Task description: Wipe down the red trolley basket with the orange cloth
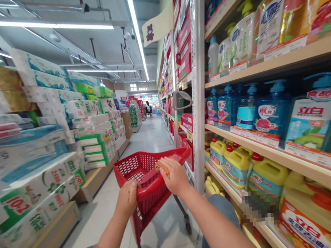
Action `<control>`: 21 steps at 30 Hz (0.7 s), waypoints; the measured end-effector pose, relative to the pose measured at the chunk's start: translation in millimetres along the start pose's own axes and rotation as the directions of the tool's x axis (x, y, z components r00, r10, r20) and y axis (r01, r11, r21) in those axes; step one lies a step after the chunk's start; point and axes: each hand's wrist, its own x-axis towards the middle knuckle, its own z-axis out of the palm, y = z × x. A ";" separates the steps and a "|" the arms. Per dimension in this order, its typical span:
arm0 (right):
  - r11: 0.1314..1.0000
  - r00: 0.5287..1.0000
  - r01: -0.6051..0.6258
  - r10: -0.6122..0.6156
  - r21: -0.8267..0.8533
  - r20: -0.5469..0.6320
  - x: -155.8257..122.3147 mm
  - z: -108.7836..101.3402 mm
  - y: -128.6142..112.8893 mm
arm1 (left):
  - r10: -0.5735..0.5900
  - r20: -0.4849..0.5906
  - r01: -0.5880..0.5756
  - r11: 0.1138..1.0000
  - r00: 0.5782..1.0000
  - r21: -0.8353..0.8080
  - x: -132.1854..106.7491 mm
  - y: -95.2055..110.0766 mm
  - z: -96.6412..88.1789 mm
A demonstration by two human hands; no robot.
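My left hand (127, 197) is closed around the red handle (147, 189) of a red plastic shopping trolley-basket (140, 168). My right hand (172, 175) rests on the same handle further forward, with its fingers curled over the bar. A small orange object (161, 168) sits by my right thumb, partly hidden, and I cannot tell what it is. The mesh basket shows no clear contents. Its wheeled frame (180, 210) runs down to the floor below my hands.
Shelves on the right hold blue pump bottles (273, 109) and yellow jugs (236, 168). Stacked tissue packs (38, 187) line the left. A tiled aisle (152, 134) runs ahead between them, with a person (148, 108) far down it.
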 end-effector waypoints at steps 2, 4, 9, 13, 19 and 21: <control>0.996 0.995 -0.084 0.082 -0.039 -0.058 0.8 3.1 1.5 | 0.005 -0.074 -0.003 1.000 0.997 0.024 0.2 5.1 10.5; 0.994 0.993 -0.092 0.087 -0.057 -0.077 -1.7 7.2 -5.3 | 0.023 -0.100 -0.017 0.998 0.995 0.055 0.3 10.3 21.2; 0.996 0.996 0.080 -0.082 0.044 0.043 -12.3 -0.3 -16.1 | 0.034 0.006 -0.034 0.999 0.999 0.032 2.9 -1.3 29.7; 1.000 1.000 0.011 -0.011 0.007 0.021 -9.3 -4.5 -6.7 | -0.037 -0.005 0.038 0.997 0.999 0.071 7.8 -13.7 36.4; 0.991 0.997 -0.070 0.065 -0.116 -0.044 -8.3 4.3 -12.1 | -0.007 -0.032 0.012 0.988 0.999 0.155 12.7 -5.9 55.6; 0.998 0.999 0.026 -0.025 -0.059 0.024 -9.6 -3.6 -5.6 | -0.017 0.022 0.014 0.989 1.000 0.145 13.9 -11.6 53.6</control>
